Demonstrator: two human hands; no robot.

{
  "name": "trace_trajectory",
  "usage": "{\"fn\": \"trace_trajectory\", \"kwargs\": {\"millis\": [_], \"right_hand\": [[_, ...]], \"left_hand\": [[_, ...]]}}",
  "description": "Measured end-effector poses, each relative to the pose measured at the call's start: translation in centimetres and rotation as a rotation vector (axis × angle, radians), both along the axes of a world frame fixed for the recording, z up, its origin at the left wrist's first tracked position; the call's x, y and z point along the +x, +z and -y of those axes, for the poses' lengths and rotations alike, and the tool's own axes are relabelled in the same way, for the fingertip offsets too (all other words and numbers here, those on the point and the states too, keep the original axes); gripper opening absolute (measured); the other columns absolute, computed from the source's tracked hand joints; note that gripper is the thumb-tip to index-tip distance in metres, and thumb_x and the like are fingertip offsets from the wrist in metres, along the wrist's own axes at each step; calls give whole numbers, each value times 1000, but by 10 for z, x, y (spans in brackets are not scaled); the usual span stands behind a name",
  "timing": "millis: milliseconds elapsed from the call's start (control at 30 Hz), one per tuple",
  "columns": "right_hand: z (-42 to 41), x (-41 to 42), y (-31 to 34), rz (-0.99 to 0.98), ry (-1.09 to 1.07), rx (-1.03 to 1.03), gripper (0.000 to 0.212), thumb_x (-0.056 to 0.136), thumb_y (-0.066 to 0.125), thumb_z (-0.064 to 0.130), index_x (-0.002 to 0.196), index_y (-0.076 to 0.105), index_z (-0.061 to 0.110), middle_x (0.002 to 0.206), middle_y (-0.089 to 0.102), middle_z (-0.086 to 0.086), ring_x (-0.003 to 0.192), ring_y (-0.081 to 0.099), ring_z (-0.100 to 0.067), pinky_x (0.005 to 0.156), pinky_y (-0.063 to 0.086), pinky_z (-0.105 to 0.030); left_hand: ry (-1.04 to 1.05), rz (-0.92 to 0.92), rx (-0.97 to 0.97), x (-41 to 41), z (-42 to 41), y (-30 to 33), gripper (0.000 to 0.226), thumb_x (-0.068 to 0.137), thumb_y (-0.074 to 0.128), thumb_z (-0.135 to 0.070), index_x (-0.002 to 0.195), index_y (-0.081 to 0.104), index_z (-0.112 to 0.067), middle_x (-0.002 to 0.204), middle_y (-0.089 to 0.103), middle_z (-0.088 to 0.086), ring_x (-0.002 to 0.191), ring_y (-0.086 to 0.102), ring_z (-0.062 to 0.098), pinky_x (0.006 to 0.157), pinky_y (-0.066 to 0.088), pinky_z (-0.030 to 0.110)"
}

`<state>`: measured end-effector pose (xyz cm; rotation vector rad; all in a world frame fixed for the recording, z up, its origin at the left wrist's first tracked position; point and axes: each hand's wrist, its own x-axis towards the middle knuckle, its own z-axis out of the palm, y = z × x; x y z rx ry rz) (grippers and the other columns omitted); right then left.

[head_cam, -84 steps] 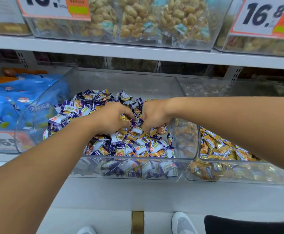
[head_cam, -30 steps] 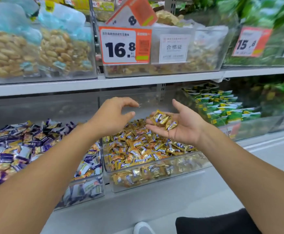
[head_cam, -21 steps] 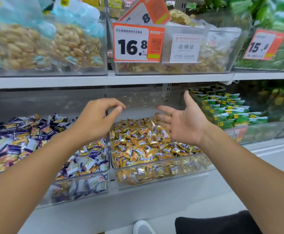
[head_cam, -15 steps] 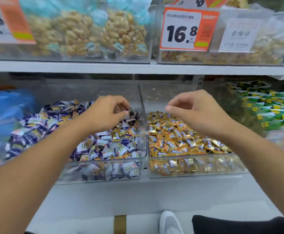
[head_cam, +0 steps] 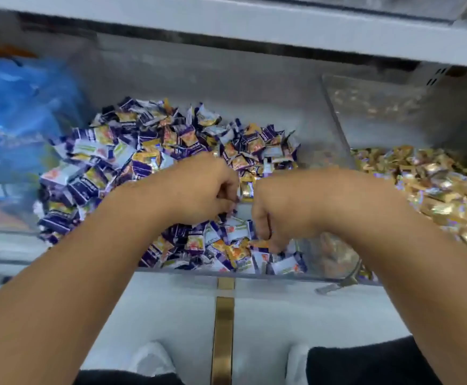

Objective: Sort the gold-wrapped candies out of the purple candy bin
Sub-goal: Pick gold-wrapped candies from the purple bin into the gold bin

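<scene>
The clear purple candy bin [head_cam: 333, 126] holds a heap of purple-and-white wrapped candies [head_cam: 132, 151] with gold-wrapped candies [head_cam: 147, 157] mixed in. Both hands are down in this heap near its front. My left hand [head_cam: 199, 190] has its fingers curled into the candies; what they hold is hidden. One gold-wrapped candy [head_cam: 246, 190] lies between the two hands. My right hand [head_cam: 285, 207] points its thumb and fingers down and pinches a gold-orange wrapper [head_cam: 257, 242]. To the right is the clear bin of gold candies [head_cam: 435, 184]. The frame is blurred.
Blue packages [head_cam: 18, 120] fill the bin on the left. A white shelf edge [head_cam: 254, 31] runs overhead. Below the bins is pale floor with a gold strip [head_cam: 224, 318] and my shoes [head_cam: 151, 359]. A metal piece [head_cam: 340, 282] sticks out under the bins' front.
My right hand tipped its gold candies into the right bin. Both hands then came back left and dropped into the purple bin, and my view swung down onto it.
</scene>
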<state>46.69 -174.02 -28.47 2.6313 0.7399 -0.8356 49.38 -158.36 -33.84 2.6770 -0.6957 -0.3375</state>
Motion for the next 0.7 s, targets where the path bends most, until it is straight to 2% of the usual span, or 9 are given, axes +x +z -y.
{"fn": "trace_trajectory", "kwargs": {"millis": [67,167,200,333,367,433,533,633,700], "right_hand": [[-3,2,-13,-66,-24,12,23,90,71,32,103,69,14,93,64,-1,79,58,-19,64,45,-27],[-7,3,-29,-76,-89,13,18,97,63,17,114,66,12,97,59,-13,65,41,-16,53,33,-25],[-9,4,-34,-71,-105,-1,21,96,62,14,117,66,13,98,59,-11,64,41,-15,52,33,-25],[-16,6,-43,-74,-105,-62,20,90,71,16,109,64,14,116,64,-6,98,60,-24,68,44,-26],[-14,5,-44,-51,-94,-55,20,89,72,16,107,64,15,115,64,-6,101,61,-25,66,44,-27],[-12,1,-46,0,-87,-23,16,88,71,13,102,65,13,109,66,-8,92,59,-25,56,38,-27],[-8,-8,-39,65,-144,57,16,88,65,2,103,66,7,97,64,-9,81,55,-24,52,36,-26],[-3,-15,-25,195,-187,227,19,91,58,-3,106,62,9,100,62,-9,89,59,-27,62,44,-30],[-2,-21,-17,241,-196,287,21,94,56,0,111,60,10,104,62,-10,93,60,-28,70,47,-33]], "left_hand": [[6,-37,-43,4,-6,2,9,86,75,-26,79,70,-27,75,67,-14,71,62,2,68,50,27],[-9,-131,-84,2,-10,1,13,82,78,-32,75,68,-27,67,62,-11,61,57,2,62,48,26],[-35,-148,-87,2,-11,0,16,80,79,-35,73,68,-27,62,60,-11,56,54,2,58,45,24],[-127,-262,-27,-3,-11,-1,22,73,82,-47,76,73,-27,64,65,-6,52,51,2,53,42,21],[-136,-272,5,-6,-10,-4,24,71,83,-49,78,74,-28,67,67,-6,54,52,3,53,42,19],[-145,-235,73,-15,-10,-12,23,72,82,-51,81,76,-30,70,68,-7,60,56,6,58,45,22],[-133,-211,50,-29,-3,-21,15,79,79,-41,85,79,-27,80,73,-12,71,62,6,71,54,30],[-127,-189,35,-36,8,-22,7,81,78,-25,88,80,-23,89,74,-10,78,63,9,76,53,29],[-125,-182,-17,-37,8,-17,8,79,82,-26,85,79,-23,85,72,-11,77,62,8,72,51,27]]}}
